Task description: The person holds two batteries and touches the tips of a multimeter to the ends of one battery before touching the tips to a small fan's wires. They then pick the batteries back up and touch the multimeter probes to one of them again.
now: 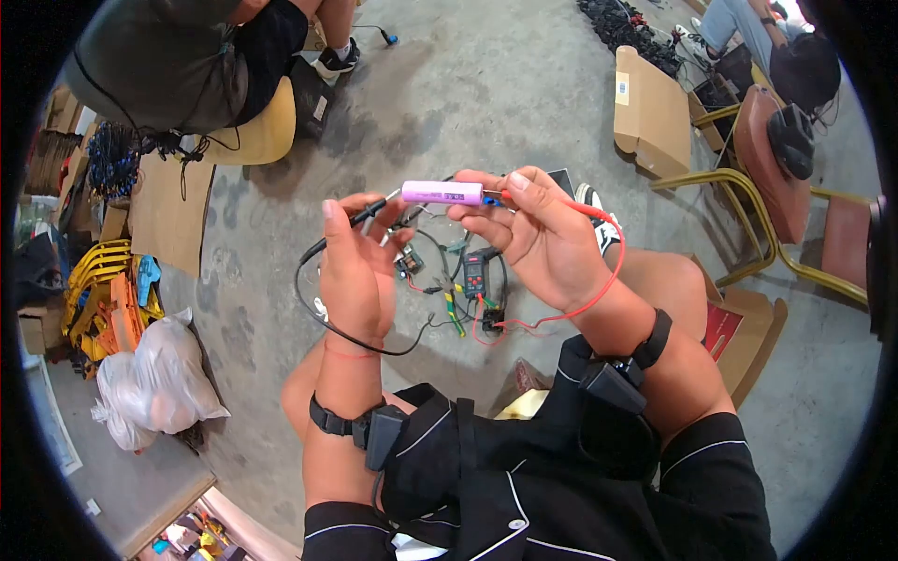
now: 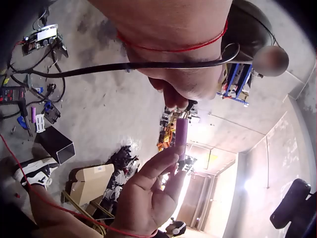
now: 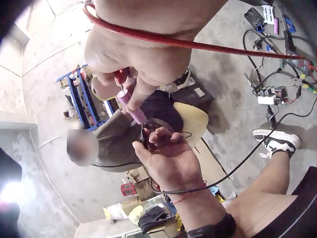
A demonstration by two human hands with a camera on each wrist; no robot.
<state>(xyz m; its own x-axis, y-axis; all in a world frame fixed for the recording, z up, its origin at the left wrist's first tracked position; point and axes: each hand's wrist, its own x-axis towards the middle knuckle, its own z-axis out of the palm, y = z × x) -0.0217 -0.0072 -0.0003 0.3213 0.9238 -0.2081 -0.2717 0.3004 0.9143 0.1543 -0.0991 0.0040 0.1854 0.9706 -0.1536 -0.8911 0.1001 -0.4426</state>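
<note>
A pink cylindrical battery cell [image 1: 442,193] is held up between both hands in the head view. My left hand [image 1: 358,276] grips a black probe [image 1: 368,213], its metal tip at the cell's left end. My right hand [image 1: 552,238] holds the cell near its right end, together with a red probe [image 3: 121,77] whose tip is at that end in the right wrist view. Black and red leads [image 1: 617,266] run from the probes down toward a meter [image 1: 476,274] on the floor. In the left wrist view the cell [image 2: 182,133] stands nearly upright.
A circuit board [image 1: 408,261], green-yellow tool handles [image 1: 455,313] and cables lie on the floor around the meter. A cardboard box [image 1: 652,112] and chairs [image 1: 772,178] stand at the right, plastic bags [image 1: 168,379] at the left. Other people sit at the upper left and upper right.
</note>
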